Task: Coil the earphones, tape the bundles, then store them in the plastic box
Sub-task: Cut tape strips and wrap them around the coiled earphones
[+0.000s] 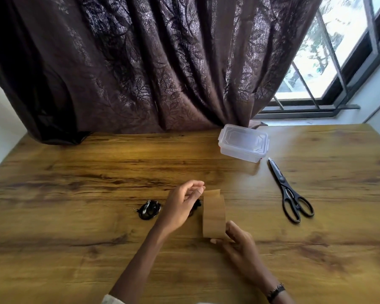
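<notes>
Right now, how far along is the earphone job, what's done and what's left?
One taped earphone bundle lies on the table, so that coil looks done. In hand: the right hand holds a brown tape strip, and the left hand grips a second black bundle, mostly hidden. Left: taping it, then storing both in the plastic box, whose lid is on.

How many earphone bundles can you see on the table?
2. One taped bundle lies on the table, left of the left hand. A second bundle shows beside that hand, mostly hidden by it and the tape strip.
</notes>
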`<control>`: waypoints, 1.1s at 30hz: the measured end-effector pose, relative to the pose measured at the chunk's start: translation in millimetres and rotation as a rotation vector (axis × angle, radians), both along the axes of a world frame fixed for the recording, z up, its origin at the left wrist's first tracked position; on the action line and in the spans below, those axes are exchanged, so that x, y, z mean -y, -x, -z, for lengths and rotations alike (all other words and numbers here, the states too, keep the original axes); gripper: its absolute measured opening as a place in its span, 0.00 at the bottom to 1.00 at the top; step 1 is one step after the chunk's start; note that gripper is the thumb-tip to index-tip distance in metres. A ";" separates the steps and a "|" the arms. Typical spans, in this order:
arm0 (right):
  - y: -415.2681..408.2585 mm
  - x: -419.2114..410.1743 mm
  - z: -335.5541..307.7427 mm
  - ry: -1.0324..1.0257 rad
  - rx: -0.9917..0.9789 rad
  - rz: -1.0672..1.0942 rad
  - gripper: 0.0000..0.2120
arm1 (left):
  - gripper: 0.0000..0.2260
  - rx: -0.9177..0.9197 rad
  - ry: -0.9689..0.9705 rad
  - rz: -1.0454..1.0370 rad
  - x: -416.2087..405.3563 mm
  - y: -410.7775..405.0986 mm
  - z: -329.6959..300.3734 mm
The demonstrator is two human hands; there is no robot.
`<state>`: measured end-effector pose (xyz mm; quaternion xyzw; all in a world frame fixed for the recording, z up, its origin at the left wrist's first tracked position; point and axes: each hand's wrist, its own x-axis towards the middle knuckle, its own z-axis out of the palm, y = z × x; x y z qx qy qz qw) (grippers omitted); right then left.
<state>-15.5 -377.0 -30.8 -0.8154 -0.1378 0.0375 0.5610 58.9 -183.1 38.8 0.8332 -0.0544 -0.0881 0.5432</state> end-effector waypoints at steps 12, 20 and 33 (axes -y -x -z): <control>5.5 -0.3 -16.7 0.131 -0.002 -0.100 0.19 | 0.04 0.132 -0.211 0.192 4.0 -3.3 -17.5; -20.3 25.1 -14.5 0.032 0.131 0.129 0.21 | 0.04 0.229 -0.204 0.336 3.1 -0.3 -19.1; -39.9 -8.3 -25.1 0.412 0.400 0.187 0.19 | 0.08 0.353 -0.279 0.262 12.7 14.5 -15.1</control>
